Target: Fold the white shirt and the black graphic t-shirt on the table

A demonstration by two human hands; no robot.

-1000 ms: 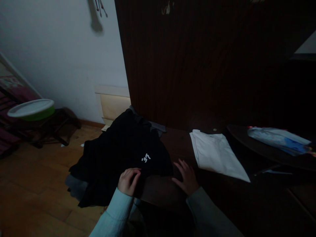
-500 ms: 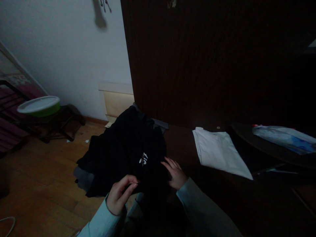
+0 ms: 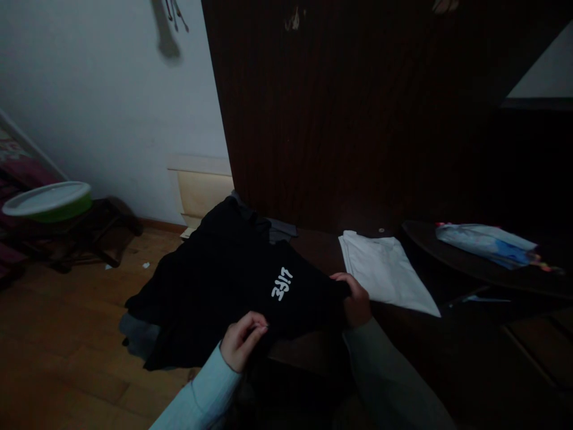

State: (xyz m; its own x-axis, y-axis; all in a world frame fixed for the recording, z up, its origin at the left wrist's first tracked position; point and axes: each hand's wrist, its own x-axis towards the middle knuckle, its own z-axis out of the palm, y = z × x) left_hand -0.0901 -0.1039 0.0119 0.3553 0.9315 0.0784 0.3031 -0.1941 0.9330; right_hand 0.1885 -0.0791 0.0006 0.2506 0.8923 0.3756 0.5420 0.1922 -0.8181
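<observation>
- Clock positions are read about the centre of the black garment [image 3: 215, 280], which lies over the desk [image 3: 319, 246] and hangs past its left side.
- Right hand [image 3: 358, 298], just past 3 o'clock: its grip is closed on the garment's edge. Half a second ago its fingers lay loosely spread there; now the cloth extends outward to the hand.
- Left hand [image 3: 242, 340], between 5 and 6 o'clock: thumb and finger are pinched together, apparently on the near edge of the garment.
- White lettering [image 3: 282, 283] — crumpled earlier, now legible as "LIFE" — indicates that this side is flatter, being held, it seems, at two points.
- Folded white cloth [image 3: 387, 269], 3 o'clock: on the desk, just beyond the right hand.
- Plastic packet [image 3: 487, 243], farther toward 3 o'clock: on a dark, round-edged slab [image 3: 430, 258].
- Tall dark wooden panel [image 3: 353, 119], 1 to 2 o'clock; pale wall [image 3: 111, 107], 11 o'clock.
- Green basin [image 3: 67, 211], 10 o'clock: on a low stand above the wooden floor [image 3: 67, 334] — the room is dim.
</observation>
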